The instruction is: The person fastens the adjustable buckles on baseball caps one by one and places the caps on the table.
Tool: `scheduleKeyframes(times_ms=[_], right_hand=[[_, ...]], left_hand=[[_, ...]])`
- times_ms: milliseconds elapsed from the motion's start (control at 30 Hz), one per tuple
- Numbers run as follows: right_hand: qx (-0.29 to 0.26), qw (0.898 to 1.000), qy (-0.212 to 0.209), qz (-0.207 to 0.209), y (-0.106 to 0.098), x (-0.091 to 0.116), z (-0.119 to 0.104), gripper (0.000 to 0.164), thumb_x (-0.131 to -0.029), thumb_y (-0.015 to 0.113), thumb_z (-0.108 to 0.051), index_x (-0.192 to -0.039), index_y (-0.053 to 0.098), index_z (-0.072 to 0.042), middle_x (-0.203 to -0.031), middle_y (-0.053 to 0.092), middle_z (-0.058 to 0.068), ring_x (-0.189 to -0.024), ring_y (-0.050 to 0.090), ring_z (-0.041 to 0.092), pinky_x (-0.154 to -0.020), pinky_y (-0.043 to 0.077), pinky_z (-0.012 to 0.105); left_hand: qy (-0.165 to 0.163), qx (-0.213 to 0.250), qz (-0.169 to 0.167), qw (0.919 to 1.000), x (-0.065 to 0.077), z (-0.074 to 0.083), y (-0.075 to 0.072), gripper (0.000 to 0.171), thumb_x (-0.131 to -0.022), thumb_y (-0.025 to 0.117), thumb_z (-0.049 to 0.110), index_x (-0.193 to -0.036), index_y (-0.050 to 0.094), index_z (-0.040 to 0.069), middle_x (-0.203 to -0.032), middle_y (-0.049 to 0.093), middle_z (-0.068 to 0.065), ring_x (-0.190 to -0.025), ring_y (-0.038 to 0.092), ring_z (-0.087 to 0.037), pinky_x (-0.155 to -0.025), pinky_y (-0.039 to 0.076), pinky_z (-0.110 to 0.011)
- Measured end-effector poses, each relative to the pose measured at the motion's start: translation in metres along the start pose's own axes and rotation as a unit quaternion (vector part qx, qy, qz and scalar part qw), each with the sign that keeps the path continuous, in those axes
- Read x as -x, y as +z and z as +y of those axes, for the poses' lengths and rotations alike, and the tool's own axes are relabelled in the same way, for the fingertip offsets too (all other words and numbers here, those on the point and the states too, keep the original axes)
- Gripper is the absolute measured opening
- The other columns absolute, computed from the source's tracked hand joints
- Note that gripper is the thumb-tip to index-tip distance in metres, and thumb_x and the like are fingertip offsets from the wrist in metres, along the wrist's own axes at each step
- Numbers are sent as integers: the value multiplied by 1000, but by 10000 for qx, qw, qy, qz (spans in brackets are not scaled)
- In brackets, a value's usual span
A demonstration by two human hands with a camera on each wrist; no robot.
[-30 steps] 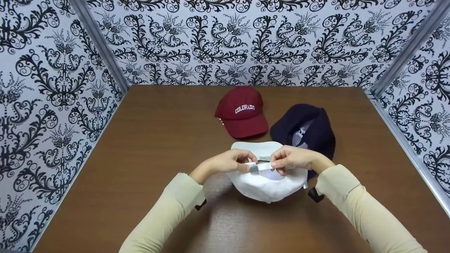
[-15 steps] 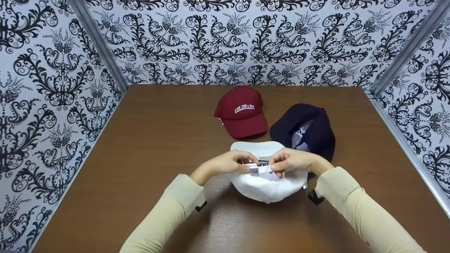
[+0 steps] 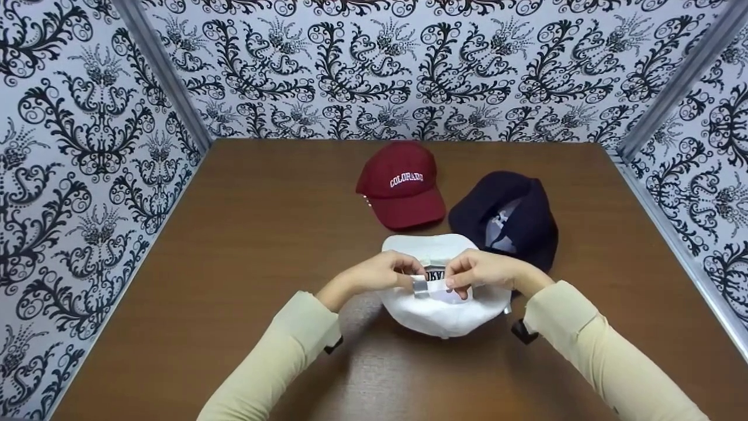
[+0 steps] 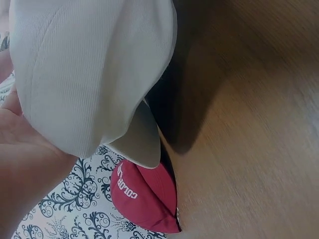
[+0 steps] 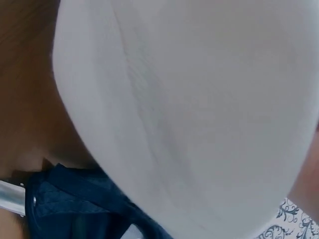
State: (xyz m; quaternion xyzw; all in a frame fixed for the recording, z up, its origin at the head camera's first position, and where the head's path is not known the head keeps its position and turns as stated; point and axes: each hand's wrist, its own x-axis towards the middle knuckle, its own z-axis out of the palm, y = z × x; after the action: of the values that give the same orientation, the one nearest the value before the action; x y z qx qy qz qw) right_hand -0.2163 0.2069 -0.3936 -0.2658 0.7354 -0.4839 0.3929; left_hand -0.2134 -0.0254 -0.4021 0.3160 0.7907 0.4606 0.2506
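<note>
Between both hands is a white cap (image 3: 444, 318), its brim pointing away from me and dark lettering showing inside. My left hand (image 3: 383, 272) pinches the strap at the back of the cap, beside a grey metal buckle (image 3: 420, 285). From the other side my right hand (image 3: 488, 270) pinches the white strap (image 3: 436, 286) between thumb and fingers. The cap's crown (image 4: 75, 69) fills much of the left wrist view, with part of the left hand (image 4: 25, 144) beside it. In the right wrist view the white crown (image 5: 199, 109) hides the right hand's fingers.
A red cap (image 3: 403, 187) marked COLORADO lies on the brown table (image 3: 263, 222) behind the white one. A dark navy cap (image 3: 526, 225) lies to the right, inside facing up, partly covered by the right hand. Patterned walls (image 3: 374, 70) enclose the table's back and sides.
The buckle end in the left hand has tipped more upright. The strap between the hands sits slightly lower, and more of the dark lettering inside the cap shows.
</note>
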Motion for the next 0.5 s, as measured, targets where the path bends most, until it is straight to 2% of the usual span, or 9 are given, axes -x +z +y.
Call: scheduleKeyframes(times_ms=[67, 200, 367, 500], right_hand=[[177, 9998, 9, 51, 1, 0, -1, 28, -85, 53, -10, -82, 50, 17, -59, 53, -8, -56, 49, 3, -58, 40, 18], [549, 9984, 18, 143, 3, -2, -2, 26, -85, 54, -11, -81, 53, 15, -58, 51, -7, -57, 48, 2, -59, 39, 19], [523, 9983, -48, 240, 4, -3, -2, 26, -85, 54, -11, -82, 53, 15, -59, 51, -5, -57, 48, 4, -59, 39, 20], [526, 9979, -78, 366, 7, -4, -5, 25, -84, 56, -13, -84, 56, 12, -60, 51, -6, -57, 49, 4, -57, 39, 19]], left_hand=[[-14, 85, 6, 10000, 0, -1, 0, 22, -75, 54, 1, -95, 62, -2, -86, 61, -4, -80, 48, -4, -73, 38, -17], [-32, 138, -29, 9999, 0, -3, 0, 18, -76, 55, 2, -92, 62, -2, -81, 59, 1, -78, 48, -4, -72, 38, -17], [11, 152, -17, 9999, -1, -5, 0, 15, -77, 56, 3, -90, 63, -2, -78, 57, 2, -75, 47, -3, -69, 38, -17], [103, 9, 34, 9999, 0, -1, 1, 15, -78, 57, 4, -90, 63, -2, -79, 59, -2, -73, 48, -3, -68, 38, -16]])
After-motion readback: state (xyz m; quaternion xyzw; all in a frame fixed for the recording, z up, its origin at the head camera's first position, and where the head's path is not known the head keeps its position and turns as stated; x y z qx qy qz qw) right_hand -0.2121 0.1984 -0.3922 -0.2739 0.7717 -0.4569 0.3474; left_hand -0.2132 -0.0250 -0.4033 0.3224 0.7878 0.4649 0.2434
